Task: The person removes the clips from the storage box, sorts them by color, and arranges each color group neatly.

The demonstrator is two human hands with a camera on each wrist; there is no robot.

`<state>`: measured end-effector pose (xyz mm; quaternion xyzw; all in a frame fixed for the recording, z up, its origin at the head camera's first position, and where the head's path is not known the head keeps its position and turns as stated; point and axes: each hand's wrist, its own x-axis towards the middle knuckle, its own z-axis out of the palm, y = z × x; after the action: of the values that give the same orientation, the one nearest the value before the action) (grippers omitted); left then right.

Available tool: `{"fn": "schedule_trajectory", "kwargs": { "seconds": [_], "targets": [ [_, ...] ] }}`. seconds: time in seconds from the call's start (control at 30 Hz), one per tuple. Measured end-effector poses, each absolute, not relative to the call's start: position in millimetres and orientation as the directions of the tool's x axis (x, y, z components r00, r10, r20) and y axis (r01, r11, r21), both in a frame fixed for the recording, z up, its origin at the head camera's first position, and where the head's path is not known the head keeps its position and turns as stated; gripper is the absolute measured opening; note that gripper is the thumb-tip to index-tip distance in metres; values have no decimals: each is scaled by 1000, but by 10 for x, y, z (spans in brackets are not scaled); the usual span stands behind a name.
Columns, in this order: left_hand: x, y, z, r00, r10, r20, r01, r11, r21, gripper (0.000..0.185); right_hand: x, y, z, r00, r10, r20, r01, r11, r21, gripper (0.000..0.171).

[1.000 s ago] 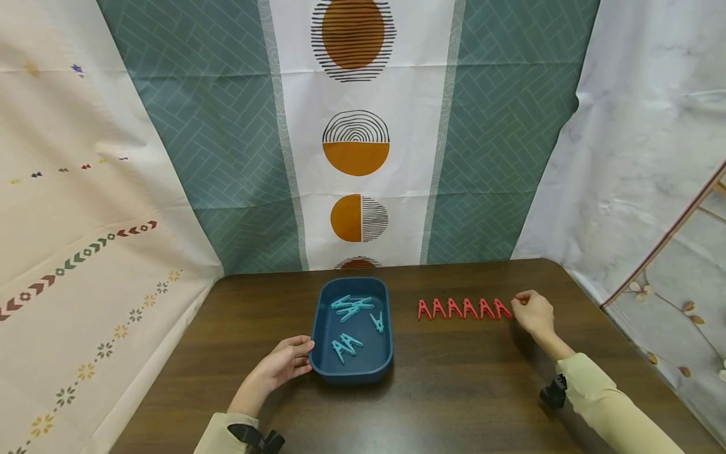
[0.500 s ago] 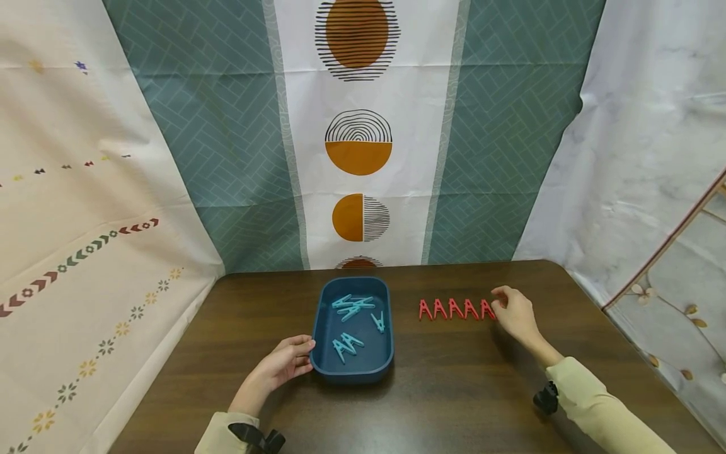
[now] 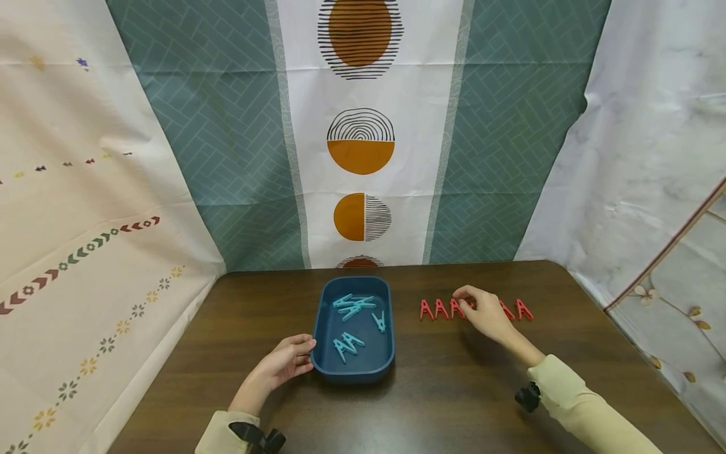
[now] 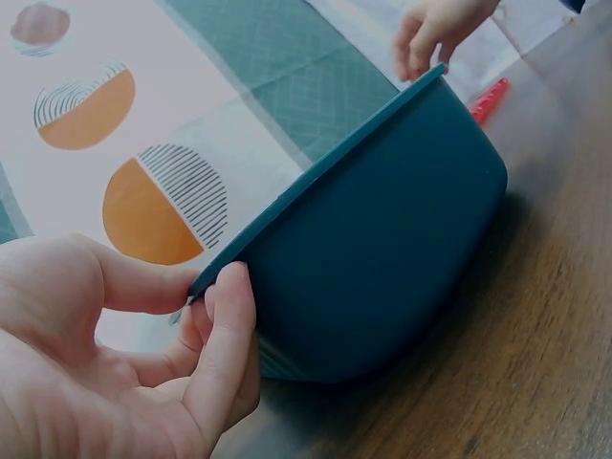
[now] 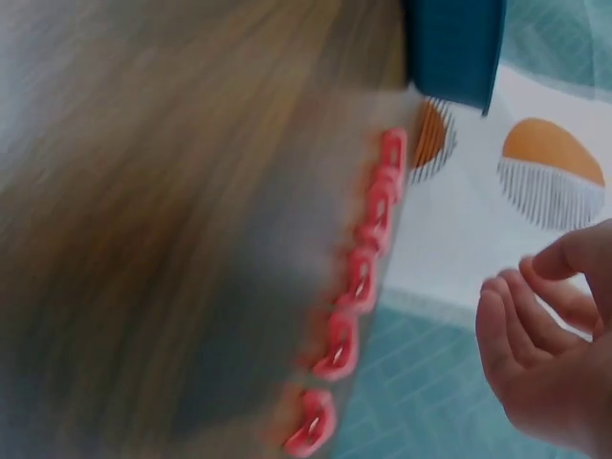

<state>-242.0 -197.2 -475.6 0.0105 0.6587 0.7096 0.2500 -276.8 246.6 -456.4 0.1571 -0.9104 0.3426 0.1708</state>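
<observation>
A dark blue tray (image 3: 325, 318) sits mid-table with several teal clothespins (image 3: 351, 308) inside. My left hand (image 3: 306, 356) grips its near left corner, thumb on the rim and fingers against the outer wall (image 4: 206, 287). To the tray's right, several red clothespins (image 3: 439, 309) lie in a row. My right hand (image 3: 462, 296) hovers over the middle of that row and hides some of the pegs. In the right wrist view its fingers (image 5: 521, 287) are loosely curled and hold nothing, above the blurred red row (image 5: 359, 277).
The dark wooden table (image 3: 454, 391) ends against patterned cloth backdrops (image 3: 363, 145) at the back and on both sides. Bare tabletop lies in front of the tray and the red row. The tray's corner (image 5: 454, 48) shows beyond the row's far end.
My right hand has moved left from the right end of the red row to its middle, uncovering two pegs at the right end. My left hand and the tray have stayed put.
</observation>
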Motion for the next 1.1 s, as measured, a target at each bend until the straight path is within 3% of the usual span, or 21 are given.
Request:
{"fn": "schedule_trajectory", "kwargs": {
  "seconds": [0.3, 0.77, 0.9, 1.1],
  "targets": [
    [-2420, -1970, -4738, -875, 374, -306, -336, -17, 942, 27, -2797, 2103, -4487, -876, -274, 397, -474, 641, -604, 16],
    [-2432, -1957, -4769, -879, 360, -311, -335, -5, 942, 24, -2839, 1488, -4444, -742, -475, 473, -670, 497, -552, 20],
    [-2433, -1961, -4785, -877, 364, -313, -339, -9, 941, 23, -2816, 1316, -4428, -718, -561, 412, -685, 466, -560, 22],
    [-2417, -1973, -4783, -874, 373, -311, -341, -15, 940, 21, -2799, 1045, -4415, -643, -736, 215, -710, 467, -527, 24]
  ]
}}
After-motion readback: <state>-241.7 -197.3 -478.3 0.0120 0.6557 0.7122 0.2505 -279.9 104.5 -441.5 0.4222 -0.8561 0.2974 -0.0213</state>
